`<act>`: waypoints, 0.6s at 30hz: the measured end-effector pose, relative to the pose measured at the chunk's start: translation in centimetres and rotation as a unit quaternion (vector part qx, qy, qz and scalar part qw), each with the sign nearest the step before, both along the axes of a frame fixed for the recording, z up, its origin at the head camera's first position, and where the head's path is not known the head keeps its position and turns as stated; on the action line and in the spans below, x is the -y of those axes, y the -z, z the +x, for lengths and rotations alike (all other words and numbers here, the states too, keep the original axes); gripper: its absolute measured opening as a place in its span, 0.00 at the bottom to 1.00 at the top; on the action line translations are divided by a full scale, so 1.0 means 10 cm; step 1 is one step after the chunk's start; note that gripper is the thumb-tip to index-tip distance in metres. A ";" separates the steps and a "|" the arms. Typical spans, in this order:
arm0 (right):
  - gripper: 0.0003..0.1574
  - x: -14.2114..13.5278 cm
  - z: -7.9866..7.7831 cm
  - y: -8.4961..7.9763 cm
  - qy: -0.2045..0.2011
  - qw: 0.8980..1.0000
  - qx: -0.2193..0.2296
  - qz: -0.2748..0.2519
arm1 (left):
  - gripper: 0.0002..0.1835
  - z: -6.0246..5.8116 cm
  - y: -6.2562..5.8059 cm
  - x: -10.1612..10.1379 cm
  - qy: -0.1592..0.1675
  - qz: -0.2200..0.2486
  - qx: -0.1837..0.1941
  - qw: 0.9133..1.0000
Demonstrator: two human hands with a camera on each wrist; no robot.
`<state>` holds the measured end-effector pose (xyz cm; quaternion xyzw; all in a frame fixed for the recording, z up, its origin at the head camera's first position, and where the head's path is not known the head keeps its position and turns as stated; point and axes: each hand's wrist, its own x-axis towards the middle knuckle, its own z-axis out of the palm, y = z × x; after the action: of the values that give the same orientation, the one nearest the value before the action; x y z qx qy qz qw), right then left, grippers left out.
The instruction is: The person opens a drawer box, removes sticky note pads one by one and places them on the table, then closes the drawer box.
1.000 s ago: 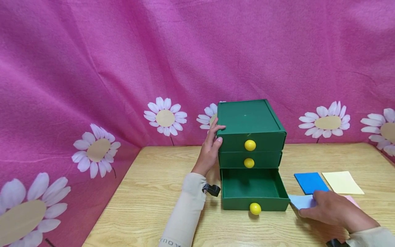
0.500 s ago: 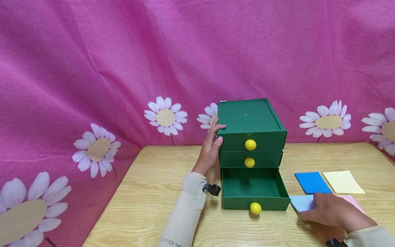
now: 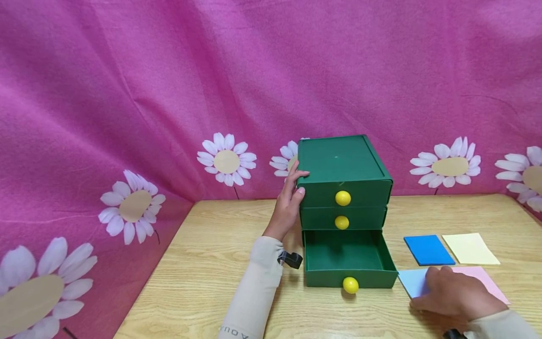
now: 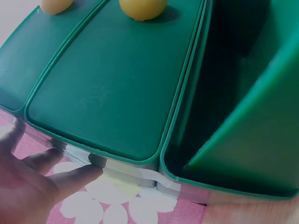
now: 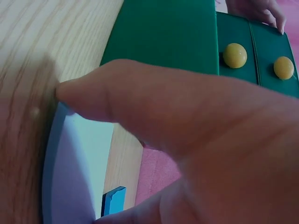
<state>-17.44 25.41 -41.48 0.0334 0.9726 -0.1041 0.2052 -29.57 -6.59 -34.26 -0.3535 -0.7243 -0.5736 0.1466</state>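
Note:
A green drawer unit (image 3: 345,160) with yellow knobs stands on the table, its bottom drawer (image 3: 351,278) pulled out with nothing inside. My left hand (image 3: 285,207) rests on the unit's left side at the upper front corner, fingers fairly straight, one fingertip on the top edge. Right of the drawer, my right hand (image 3: 459,294) holds a light blue sticky note pad (image 3: 410,281) between thumb and fingers. In the right wrist view the thumb touches the edge of the pad (image 5: 84,158); the fingertips on its far side are mostly hidden.
Behind the right hand lie a dark blue pad (image 3: 429,250) and a pale yellow pad (image 3: 471,248). A pink pad (image 3: 482,280) is partly covered by that hand. A pink flowered cloth (image 3: 360,84) hangs behind the wooden table (image 3: 203,263).
The light blue pad has come down flatter on the table. My right hand has shifted slightly left and lower, uncovering more of the pink pad. The left hand has stayed in place.

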 end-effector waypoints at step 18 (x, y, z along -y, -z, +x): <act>0.61 0.04 0.00 -0.04 0.024 1.000 0.006 0.019 | 0.21 -0.01 0.00 0.01 0.002 0.001 -0.004 1.000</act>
<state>-17.41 25.01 -41.06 0.0611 0.9722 -0.0900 0.2074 -29.64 -6.68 -34.27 -0.3566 -0.7228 -0.5730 0.1484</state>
